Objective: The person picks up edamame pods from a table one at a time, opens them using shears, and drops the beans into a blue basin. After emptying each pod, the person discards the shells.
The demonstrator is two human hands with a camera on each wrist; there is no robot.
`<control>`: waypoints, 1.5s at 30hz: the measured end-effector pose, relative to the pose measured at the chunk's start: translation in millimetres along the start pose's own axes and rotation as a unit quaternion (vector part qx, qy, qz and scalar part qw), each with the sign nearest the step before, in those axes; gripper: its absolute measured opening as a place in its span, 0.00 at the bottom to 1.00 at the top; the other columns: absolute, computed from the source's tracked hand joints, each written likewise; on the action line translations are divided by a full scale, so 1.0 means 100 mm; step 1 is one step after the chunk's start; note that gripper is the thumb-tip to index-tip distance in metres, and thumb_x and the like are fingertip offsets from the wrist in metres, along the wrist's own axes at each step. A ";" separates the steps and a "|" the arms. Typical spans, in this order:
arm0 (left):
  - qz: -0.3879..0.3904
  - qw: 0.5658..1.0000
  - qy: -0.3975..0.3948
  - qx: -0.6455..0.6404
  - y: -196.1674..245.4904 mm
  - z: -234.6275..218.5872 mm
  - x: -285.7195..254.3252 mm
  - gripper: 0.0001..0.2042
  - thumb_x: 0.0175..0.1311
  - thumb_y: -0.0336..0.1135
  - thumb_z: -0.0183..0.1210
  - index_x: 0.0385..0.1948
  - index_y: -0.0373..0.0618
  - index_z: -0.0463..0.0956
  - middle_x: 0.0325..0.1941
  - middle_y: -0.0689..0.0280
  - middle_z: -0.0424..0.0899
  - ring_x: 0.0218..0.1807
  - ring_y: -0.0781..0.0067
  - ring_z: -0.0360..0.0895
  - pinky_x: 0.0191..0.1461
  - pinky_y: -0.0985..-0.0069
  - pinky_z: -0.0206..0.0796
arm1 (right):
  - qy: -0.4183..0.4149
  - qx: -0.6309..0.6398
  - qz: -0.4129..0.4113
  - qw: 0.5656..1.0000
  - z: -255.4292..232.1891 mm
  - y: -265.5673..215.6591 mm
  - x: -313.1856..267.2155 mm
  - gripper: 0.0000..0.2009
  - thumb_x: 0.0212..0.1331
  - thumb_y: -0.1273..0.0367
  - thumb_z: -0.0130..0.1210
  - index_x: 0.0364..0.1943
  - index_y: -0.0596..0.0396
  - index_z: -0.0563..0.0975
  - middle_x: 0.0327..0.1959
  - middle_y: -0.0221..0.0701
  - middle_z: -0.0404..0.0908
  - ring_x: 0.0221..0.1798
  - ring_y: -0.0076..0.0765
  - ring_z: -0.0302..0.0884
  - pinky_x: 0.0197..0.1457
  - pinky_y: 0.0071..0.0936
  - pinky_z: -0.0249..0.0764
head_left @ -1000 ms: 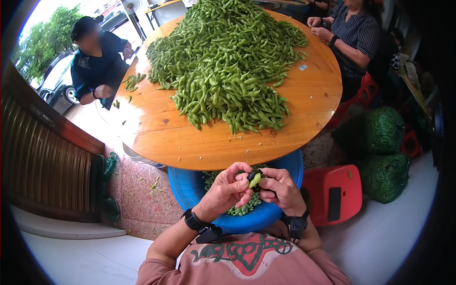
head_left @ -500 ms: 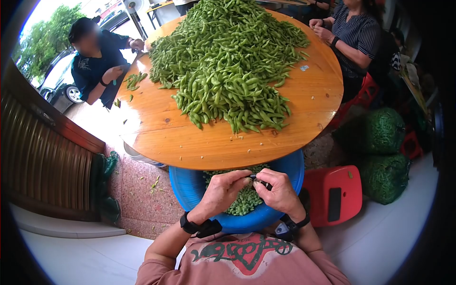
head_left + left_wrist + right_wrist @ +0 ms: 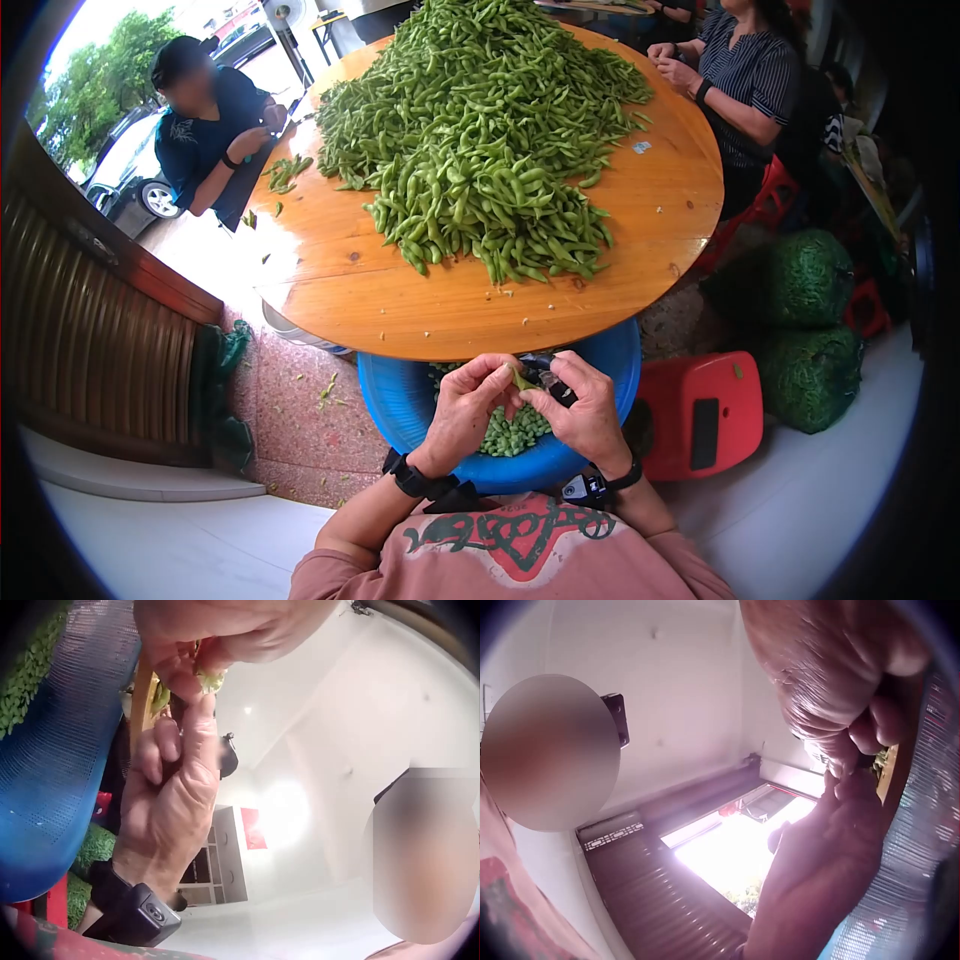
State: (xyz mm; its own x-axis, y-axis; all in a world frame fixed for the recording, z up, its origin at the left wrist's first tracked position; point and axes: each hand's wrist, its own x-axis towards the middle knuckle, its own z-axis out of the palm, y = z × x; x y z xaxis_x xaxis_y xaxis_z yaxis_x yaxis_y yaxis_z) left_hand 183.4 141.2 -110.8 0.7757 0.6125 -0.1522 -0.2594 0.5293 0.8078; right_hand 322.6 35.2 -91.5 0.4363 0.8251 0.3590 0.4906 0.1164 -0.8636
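Over the blue basin, my left hand pinches a green soybean pod between thumb and forefinger. My right hand meets it from the other side, thumb and finger pinching the pod's near end. Black coverings show on the right hand's fingers. In the left wrist view, the pod is a pale green bit between the fingertips of both hands. The right wrist view mostly hides it behind the fingers. Shelled green beans lie in the basin below the hands.
A big heap of soybean pods covers much of the round wooden table. A red stool stands right of the basin, near stuffed green net sacks. People sit at the table's left and right.
Half a second ago both hands were close together, knuckles up, with the pod hidden. Now they have turned, and the pod shows between the fingertips. The person at left has brought their hands together.
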 end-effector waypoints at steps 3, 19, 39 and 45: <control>-0.005 1.000 0.004 -0.023 -0.02 0.01 -0.02 0.08 0.74 0.31 0.53 0.46 0.39 0.78 0.35 0.69 0.81 0.32 0.80 0.79 0.34 0.80 0.70 | -0.018 0.000 0.008 1.000 -0.03 -0.06 0.02 0.11 0.53 0.75 0.66 0.39 0.62 0.78 0.35 0.39 0.79 0.37 0.46 0.81 0.40 0.34 0.76; -0.058 0.994 0.036 -0.085 -0.16 0.05 -0.05 0.07 0.76 0.32 0.50 0.47 0.45 0.76 0.38 0.76 0.80 0.33 0.89 0.75 0.36 0.88 0.68 | -0.015 -0.033 -0.043 0.998 0.08 -0.09 -0.01 0.12 0.52 0.80 0.60 0.42 0.60 0.79 0.34 0.39 0.78 0.33 0.45 0.81 0.35 0.34 0.77; 0.174 0.759 -0.020 0.627 0.92 -0.23 0.47 0.05 0.64 0.27 0.60 0.38 0.38 0.83 0.33 0.57 0.86 0.34 0.62 0.85 0.40 0.69 0.75 | 0.150 -0.038 0.298 0.942 -1.61 0.22 -0.65 0.04 0.59 0.74 0.59 0.32 0.60 0.76 0.19 0.24 0.73 0.21 0.16 0.66 0.24 0.19 0.62; 0.285 0.628 0.161 0.707 1.18 -0.59 1.35 0.10 0.60 0.36 0.66 0.30 0.38 0.81 0.32 0.53 0.84 0.33 0.58 0.82 0.36 0.64 0.71 | 0.069 -0.396 0.210 0.891 -1.65 0.51 -0.79 0.11 0.54 0.71 0.64 0.33 0.66 0.75 0.23 0.47 0.75 0.24 0.50 0.73 0.31 0.40 0.67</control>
State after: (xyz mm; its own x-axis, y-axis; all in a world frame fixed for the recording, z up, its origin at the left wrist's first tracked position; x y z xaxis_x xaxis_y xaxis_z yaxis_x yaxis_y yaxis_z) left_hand 224.0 321.1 -69.2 0.5739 0.6727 0.4670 0.5032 -0.7396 0.4469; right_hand 437.7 -115.0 -105.8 0.7681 0.6222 0.1509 0.6178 -0.6583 -0.4301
